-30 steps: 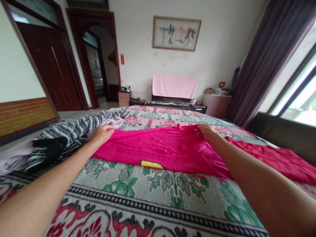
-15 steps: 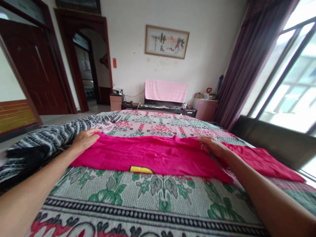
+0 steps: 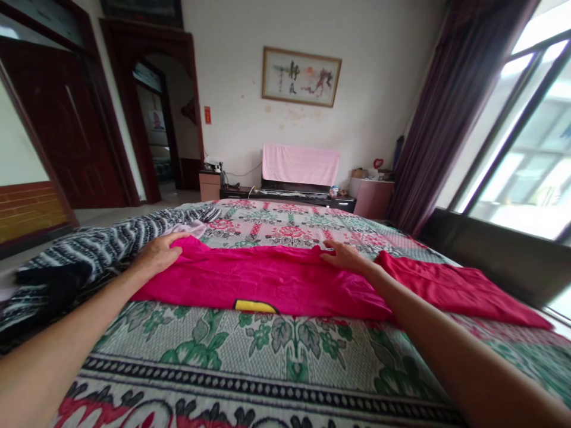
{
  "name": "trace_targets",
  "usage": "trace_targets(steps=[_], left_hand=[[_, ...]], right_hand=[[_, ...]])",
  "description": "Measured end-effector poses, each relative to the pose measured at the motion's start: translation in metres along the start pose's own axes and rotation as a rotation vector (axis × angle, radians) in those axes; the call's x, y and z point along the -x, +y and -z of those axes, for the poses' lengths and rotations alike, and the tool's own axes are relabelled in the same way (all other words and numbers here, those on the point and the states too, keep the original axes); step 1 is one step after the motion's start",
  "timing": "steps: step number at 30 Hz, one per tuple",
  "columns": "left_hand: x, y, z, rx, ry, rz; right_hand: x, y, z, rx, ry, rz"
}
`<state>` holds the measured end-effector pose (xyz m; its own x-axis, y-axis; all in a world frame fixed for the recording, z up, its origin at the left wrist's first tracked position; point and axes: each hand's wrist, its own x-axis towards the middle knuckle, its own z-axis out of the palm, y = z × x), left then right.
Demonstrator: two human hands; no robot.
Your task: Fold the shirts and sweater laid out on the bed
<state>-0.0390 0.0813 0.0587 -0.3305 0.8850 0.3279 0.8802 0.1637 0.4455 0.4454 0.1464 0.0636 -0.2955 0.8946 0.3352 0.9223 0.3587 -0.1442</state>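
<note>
L hand (image 3: pixel 158 255) + R hand (image 3: pixel 350 257) on 1 magenta cloth (image 3: pixel 267 273)

1 bedspread (image 3: pixel 312 342); magenta cloth lies crosswise on its mid part, a bit creased, w/ 1 yellow patch (image 3: pixel 256 307) at the cloth's near edge. 2 hands, both at the cloth's far edge: L has its far L corner btwn thumb & fingers, slightly raised; R's fingertips a little apart, can't tell if any fabric's pinched.

Other cloths, 3 pcs: 1 red cloth (image 3: pixel 464 294) on bedspread's R side; 1 striped cloth (image 3: pixel 120 238), blk/wht, heaped on bedspread's L side; 1 pale pink cloth (image 3: pixel 191 229), small, bunched, also on bedspread's L side.

Past bedspread's far end: 1 pink cover (image 3: pixel 298 163), draped, & 1 framed picture (image 3: pixel 303 77) on wall. R of bedspread: 1 purple curtain (image 3: pixel 441 119).
</note>
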Motion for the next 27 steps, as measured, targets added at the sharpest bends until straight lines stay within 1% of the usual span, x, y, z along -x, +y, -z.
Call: trace_targets(steps=[2,4,6,9,11,12,13,15,17,18,21,23,25,27], left_hand=[[-0.001,-0.001,-0.001,0.096,-0.015,-0.028],[0.000,0.001,-0.002,0.202,-0.037,-0.041],[0.001,0.005,0.000,0.254,-0.040,-0.033],[0.003,0.009,0.002,0.232,0.006,-0.028],[0.004,0.009,0.003,0.206,0.029,-0.017],[0.004,0.009,0.004,0.194,0.029,-0.008],[0.003,0.008,0.003,0.185,0.020,-0.005],[0.002,0.006,0.003,0.167,-0.008,-0.023],[0.002,0.005,0.003,0.140,-0.040,-0.040],[0.002,0.005,0.004,0.118,-0.051,-0.037],[0.003,0.006,0.006,-0.003,-0.070,-0.014],[0.004,0.007,0.007,-0.081,-0.075,-0.022],[0.004,0.007,0.007,-0.113,-0.082,-0.029],[0.004,0.007,0.006,-0.114,-0.091,-0.024]], right_hand=[[-0.004,-0.004,-0.004,-0.020,-0.060,-0.035],[-0.008,-0.005,-0.007,-0.051,-0.045,-0.068],[-0.010,-0.004,-0.007,-0.060,0.039,-0.079],[-0.009,-0.002,-0.005,-0.076,0.199,-0.042],[-0.006,-0.001,-0.003,-0.139,0.244,0.016],[-0.003,-0.001,-0.002,-0.191,0.221,0.053],[0.000,-0.001,0.000,-0.248,0.162,0.097],[0.009,-0.001,0.003,-0.357,-0.001,0.174],[0.018,-0.002,0.010,-0.430,-0.117,0.190],[0.022,-0.003,0.014,-0.458,-0.141,0.169],[0.028,-0.002,0.029,-0.546,-0.131,0.051],[0.027,0.000,0.037,-0.573,-0.060,-0.008],[0.025,0.003,0.039,-0.529,0.033,-0.031],[0.024,0.003,0.037,-0.435,0.084,-0.020]])
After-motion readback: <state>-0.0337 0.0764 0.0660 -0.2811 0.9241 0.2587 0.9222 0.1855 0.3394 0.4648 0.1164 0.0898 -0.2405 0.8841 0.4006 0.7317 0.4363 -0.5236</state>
